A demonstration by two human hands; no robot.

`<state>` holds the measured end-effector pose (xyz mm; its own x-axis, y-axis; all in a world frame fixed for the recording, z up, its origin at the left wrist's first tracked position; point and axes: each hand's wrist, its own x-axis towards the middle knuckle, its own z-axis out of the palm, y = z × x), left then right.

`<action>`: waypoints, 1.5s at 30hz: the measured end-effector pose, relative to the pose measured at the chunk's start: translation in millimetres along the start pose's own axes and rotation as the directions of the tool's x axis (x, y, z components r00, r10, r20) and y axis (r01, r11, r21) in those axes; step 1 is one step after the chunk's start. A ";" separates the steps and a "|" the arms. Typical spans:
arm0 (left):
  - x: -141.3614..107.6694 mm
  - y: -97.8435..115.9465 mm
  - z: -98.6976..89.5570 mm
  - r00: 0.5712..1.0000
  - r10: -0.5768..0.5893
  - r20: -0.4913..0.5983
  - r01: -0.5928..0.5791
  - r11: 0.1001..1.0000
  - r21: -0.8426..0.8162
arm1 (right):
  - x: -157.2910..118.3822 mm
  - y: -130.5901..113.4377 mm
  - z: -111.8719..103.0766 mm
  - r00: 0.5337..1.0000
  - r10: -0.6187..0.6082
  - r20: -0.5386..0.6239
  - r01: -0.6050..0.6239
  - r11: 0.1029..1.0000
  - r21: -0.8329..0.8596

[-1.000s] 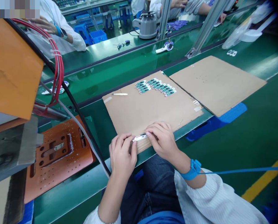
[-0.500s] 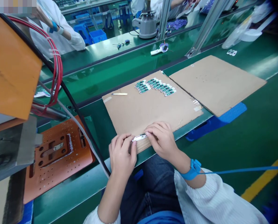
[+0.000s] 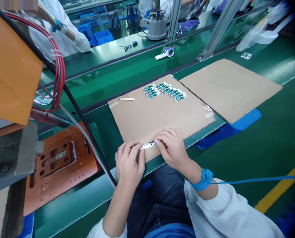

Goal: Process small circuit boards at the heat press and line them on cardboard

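Between my two hands is a small white strip-shaped part (image 3: 148, 145) with dark markings toward its right end. My left hand (image 3: 130, 162) pinches its left end, and my right hand (image 3: 171, 148) pinches its right end. The part is held over the near edge of a cardboard sheet (image 3: 152, 119) on the green bench. Farther back on that cardboard lie several green-and-white circuit boards (image 3: 170, 91) in slanted rows. A small pale-handled blade tool (image 3: 127, 99) rests to their left.
An orange perforated fixture plate (image 3: 60, 168) stands at the left, below red cables (image 3: 60, 71). A second cardboard sheet (image 3: 231, 89) lies at the right. A white handheld device (image 3: 165, 53) sits on the green strip behind. Across the bench is a co-worker's white sleeve (image 3: 75, 39).
The white handheld device on the green strip has shifted left. My hands keep the same grip on the white part, almost without moving.
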<state>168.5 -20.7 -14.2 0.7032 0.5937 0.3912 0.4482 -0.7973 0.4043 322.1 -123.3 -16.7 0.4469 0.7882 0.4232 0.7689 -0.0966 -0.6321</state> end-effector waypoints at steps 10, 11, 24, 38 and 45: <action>-0.4 -1.5 1.6 1.000 0.012 -0.010 -0.012 1.000 0.012 | 0.8 -0.2 -0.3 1.000 -0.005 0.000 0.005 1.000 -0.008; -0.4 -1.5 1.7 1.000 0.012 -0.011 -0.012 1.000 0.012 | 0.7 -0.2 -0.3 1.000 -0.004 0.001 0.004 1.000 -0.009; -0.4 -1.0 1.9 1.000 0.015 -0.012 -0.015 1.000 0.009 | 0.1 0.3 0.1 1.000 -0.012 -0.002 0.012 1.000 0.003; -0.4 -2.0 1.9 0.999 0.029 -0.032 -0.029 1.000 0.001 | 1.3 1.2 1.2 0.999 -0.044 -0.002 0.044 0.999 0.000; -0.8 -1.2 0.5 0.998 0.048 -0.030 -0.048 0.999 0.005 | 0.5 0.9 1.2 0.999 -0.045 -0.024 0.045 0.999 0.006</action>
<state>167.7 -20.2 -15.4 0.7072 0.5575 0.4348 0.4168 -0.8255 0.3805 322.5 -122.3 -17.8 0.4225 0.7769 0.4667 0.7855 -0.0570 -0.6162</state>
